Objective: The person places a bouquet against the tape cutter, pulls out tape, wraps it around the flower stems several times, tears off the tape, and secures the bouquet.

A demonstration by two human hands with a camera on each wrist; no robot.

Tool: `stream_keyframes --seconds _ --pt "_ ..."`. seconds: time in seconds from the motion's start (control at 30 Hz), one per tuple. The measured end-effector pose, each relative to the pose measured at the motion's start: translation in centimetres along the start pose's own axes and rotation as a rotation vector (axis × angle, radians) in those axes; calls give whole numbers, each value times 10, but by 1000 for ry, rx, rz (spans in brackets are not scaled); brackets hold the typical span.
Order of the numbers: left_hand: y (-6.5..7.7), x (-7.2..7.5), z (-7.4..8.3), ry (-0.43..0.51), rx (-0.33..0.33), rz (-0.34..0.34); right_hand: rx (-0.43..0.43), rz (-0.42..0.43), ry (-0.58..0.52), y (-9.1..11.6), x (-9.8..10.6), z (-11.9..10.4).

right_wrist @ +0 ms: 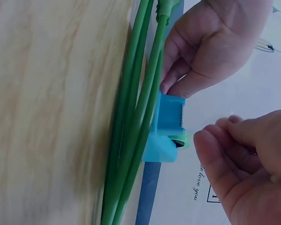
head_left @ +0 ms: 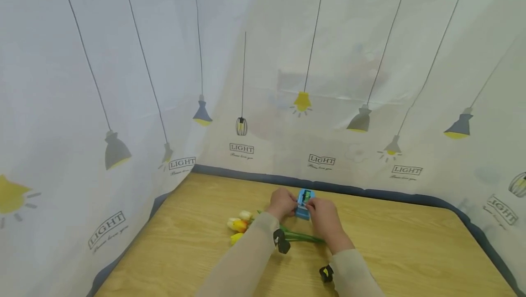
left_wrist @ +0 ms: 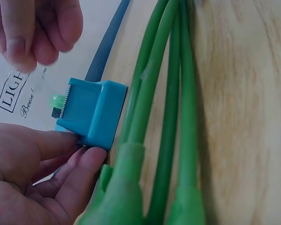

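Note:
A small blue tape dispenser (head_left: 303,213) with a toothed cutting edge and a green roll core stands toward the back of the table. My left hand (head_left: 282,203) grips its side between thumb and fingers; in the left wrist view the dispenser (left_wrist: 105,112) is at the fingertips of that hand (left_wrist: 33,173). Just off the toothed edge, my right hand (head_left: 326,219) has its thumb and fingertips drawn together, pinching a faint clear strip of tape (left_wrist: 13,72). In the right wrist view the right hand (right_wrist: 253,164) is apart from the dispenser (right_wrist: 161,145).
Artificial tulips with white, yellow and orange blooms (head_left: 238,225) lie nearer me, their green stems (head_left: 302,237) stretching right beneath my wrists. A light curtain (head_left: 263,73) printed with lamps hangs along the table's (head_left: 411,251) back and left edges.

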State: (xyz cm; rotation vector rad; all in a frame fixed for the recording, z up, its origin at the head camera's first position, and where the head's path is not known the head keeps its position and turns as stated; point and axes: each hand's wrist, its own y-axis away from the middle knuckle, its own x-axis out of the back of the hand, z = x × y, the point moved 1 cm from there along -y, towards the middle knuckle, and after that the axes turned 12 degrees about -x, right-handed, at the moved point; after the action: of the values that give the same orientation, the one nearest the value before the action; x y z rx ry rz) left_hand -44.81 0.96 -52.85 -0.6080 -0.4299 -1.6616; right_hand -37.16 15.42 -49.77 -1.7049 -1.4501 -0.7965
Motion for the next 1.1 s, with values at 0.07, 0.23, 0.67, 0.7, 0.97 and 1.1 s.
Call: stream_keyframes --seconds 0.07,0.23,0.67,0.7,0.97,1.1 --pt "2 1 1 3 1 -6 -8 -4 1 3 2 0" --pt "2 1 1 -2 4 -15 -29 -20 2 11 1 1" --pt "0 1 0 20 16 -15 26 19 -9 28 1 1" --pt "0 1 0 20 17 -16 24 16 -8 30 2 0" --pt "1 2 2 17 19 -11 29 18 -18 40 2 0" --pt "2 2 2 21 17 -4 58 23 -2 44 -2 0"
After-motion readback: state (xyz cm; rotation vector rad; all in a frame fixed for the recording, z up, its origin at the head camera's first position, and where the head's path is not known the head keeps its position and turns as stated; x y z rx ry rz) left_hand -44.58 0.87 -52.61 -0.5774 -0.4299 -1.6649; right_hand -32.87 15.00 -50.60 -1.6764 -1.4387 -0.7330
